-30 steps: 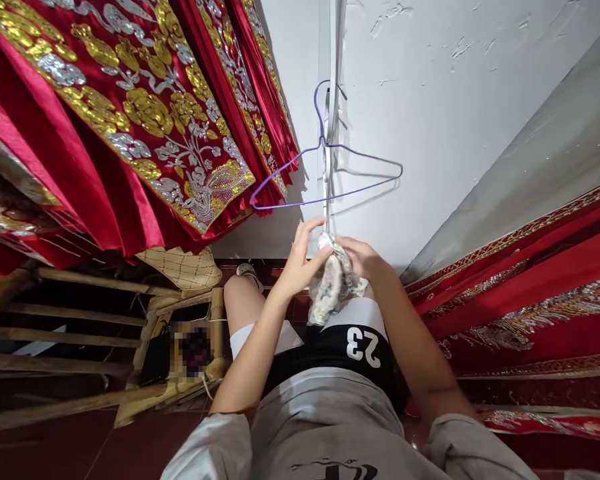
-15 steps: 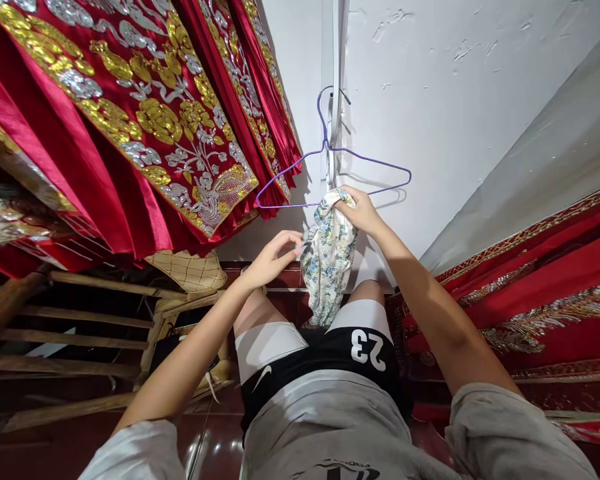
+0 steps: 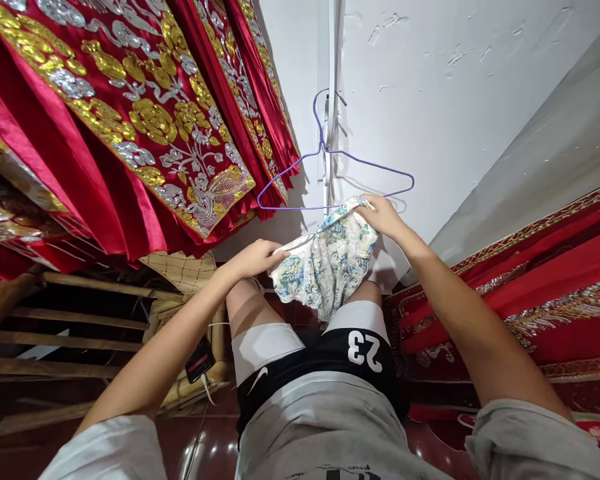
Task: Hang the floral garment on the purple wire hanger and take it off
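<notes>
A small floral cloth (image 3: pixel 325 263), white with blue and green print, is stretched out between both of my hands above my knees. My left hand (image 3: pixel 257 257) grips its left edge with closed fingers. My right hand (image 3: pixel 383 217) pinches its upper right corner, just below a purple wire hanger (image 3: pixel 335 179). The hanger hangs from a white rail (image 3: pixel 331 100) on the white wall, and nothing is on it.
Red hangings (image 3: pixel 145 127) embroidered in gold and silver fill the upper left. More red embroidered cloth (image 3: pixel 530 300) lies at the right. A wooden bench frame (image 3: pixel 80 333) and a woven seat (image 3: pixel 185 270) stand at the left, with a phone (image 3: pixel 199 360) on a cable.
The cloth was bunched in both hands low by my lap. My right hand raised it toward the hanger, and my left hand took the other edge and pulled it open.
</notes>
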The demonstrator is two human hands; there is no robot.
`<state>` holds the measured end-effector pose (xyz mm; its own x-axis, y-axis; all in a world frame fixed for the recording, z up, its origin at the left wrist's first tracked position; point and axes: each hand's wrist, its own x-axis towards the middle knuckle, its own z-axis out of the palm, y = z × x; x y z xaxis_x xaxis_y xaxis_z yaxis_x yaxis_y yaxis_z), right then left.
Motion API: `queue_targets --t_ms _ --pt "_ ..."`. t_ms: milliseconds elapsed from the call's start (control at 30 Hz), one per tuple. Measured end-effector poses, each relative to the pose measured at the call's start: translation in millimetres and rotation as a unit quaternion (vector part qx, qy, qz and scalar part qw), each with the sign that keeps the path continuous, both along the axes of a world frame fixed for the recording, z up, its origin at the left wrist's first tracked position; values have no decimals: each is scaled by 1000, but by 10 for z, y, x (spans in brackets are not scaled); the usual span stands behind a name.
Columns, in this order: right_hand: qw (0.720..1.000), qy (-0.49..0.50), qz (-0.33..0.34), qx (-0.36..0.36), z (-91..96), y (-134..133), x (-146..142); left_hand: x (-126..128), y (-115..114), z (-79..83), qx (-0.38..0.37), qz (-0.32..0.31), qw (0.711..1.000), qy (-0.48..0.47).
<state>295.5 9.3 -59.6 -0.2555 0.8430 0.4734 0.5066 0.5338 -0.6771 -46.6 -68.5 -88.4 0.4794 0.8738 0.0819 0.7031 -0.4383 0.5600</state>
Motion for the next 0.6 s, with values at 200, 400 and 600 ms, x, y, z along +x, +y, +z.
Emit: queue_targets --t_ms 200,400,600 --pt "998 -56 11 -4 164 -194 176 -339 266 232 142 87 983 78" --pt "999 -12 8 -36 194 -190 222 -222 548 536 139 91 985 46" --pt "998 -29 43 -34 135 -406 63 78 488 830 292 41 945 -139"
